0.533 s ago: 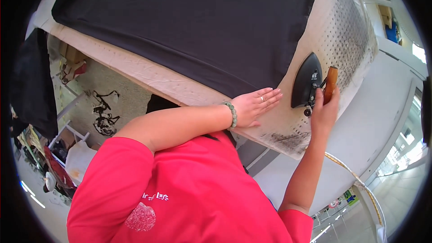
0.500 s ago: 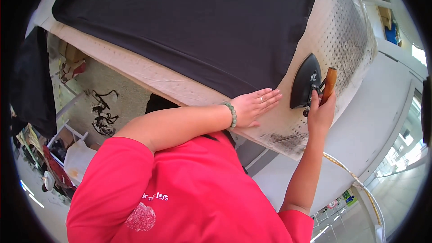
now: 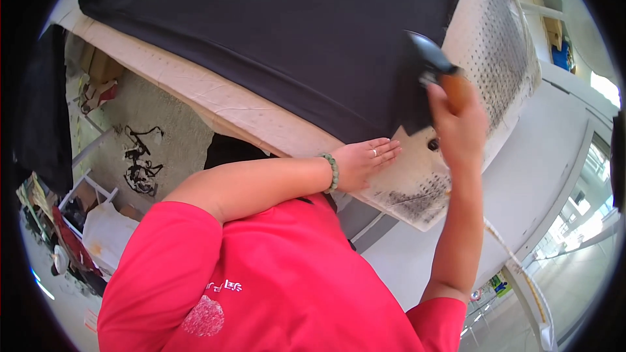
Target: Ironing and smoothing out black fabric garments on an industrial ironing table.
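Observation:
A large black cloth (image 3: 274, 45) is spread over a pale, perforated ironing table (image 3: 482, 32). In my right hand (image 3: 462, 120) is the wooden handle of a clothes iron (image 3: 432, 55). The iron is over the cloth's right edge, its tip pointing up and left; motion blurs it, and I cannot tell whether it touches the fabric. My left hand (image 3: 365, 161), with a ring and a green bead bracelet, lies flat with fingers stretched at the cloth's near corner, beside the table's front edge.
Dark scorch marks stain the table's right side. A yellowish cord or hose (image 3: 521, 267) hangs at the lower right. Black cables (image 3: 140, 160) lie on the floor at left, near a hanging black cloth (image 3: 42, 111) and a white frame (image 3: 91, 202).
The iron has moved from the bare table surface up and left onto or over the cloth's right edge, tilting as it went. My left hand has stayed almost in place.

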Demonstrator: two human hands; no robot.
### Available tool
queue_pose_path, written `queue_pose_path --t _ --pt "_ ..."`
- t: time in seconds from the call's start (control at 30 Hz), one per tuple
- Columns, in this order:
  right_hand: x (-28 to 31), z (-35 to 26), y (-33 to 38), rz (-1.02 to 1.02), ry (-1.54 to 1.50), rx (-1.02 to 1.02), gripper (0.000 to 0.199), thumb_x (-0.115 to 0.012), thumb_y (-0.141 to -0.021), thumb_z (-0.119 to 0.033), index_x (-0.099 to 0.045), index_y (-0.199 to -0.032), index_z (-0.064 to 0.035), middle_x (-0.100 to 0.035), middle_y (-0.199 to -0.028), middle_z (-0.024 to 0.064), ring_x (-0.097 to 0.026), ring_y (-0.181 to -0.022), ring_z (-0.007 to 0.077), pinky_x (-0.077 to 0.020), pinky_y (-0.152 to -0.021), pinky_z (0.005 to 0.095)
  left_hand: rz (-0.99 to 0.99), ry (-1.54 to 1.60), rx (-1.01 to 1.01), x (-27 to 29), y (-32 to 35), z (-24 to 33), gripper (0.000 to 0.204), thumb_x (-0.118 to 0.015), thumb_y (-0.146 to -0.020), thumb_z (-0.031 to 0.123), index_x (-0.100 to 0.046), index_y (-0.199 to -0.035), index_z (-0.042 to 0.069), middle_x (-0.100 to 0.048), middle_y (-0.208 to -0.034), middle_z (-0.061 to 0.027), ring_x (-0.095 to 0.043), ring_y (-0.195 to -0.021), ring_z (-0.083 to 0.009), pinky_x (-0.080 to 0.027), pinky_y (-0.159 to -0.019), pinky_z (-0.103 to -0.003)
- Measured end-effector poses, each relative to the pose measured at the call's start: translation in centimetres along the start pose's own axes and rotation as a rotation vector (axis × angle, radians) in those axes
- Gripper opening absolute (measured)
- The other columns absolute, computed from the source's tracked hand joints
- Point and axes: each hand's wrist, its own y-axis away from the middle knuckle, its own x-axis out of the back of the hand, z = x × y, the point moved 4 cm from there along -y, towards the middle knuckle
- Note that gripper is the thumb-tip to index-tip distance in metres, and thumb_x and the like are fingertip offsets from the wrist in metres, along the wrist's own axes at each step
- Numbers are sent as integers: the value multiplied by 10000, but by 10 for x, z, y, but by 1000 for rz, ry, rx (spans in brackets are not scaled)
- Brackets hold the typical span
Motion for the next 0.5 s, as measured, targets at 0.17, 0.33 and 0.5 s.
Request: queue_pose_path --t 0.17,0.33,0.5 --pt "-74 -108 12 -491 310 193 390 -705 -825 -193 -587 -1158 -29 -710 -832 230 -706 -817 427 -570 -737 520 44 255 26 -5 10 3 846 -673 -854 400 -370 -1506 -45 -332 -1606 -187 -241 -1527 -288 -139 -1269 -432" --pt "-86 -98 33 -638 315 218 277 -693 -824 -167 -574 -1023 -16 -700 -801 212 -694 -780 422 -556 -721 528 -207 373 -218 10 38 18 391 -693 -859 281 -667 -1162 35 -658 -1196 -184 -645 -1116 -326 -521 -968 -457" --pt "-30 -9 68 -624 459 -61 234 -643 -838 -117 -602 -1055 -38 -703 -862 236 -681 -841 446 -539 -753 531 547 34 141 106 132 -73 398 -695 -820 162 -641 -1188 22 -665 -1253 -162 -613 -1217 -383 -463 -1060 -544"
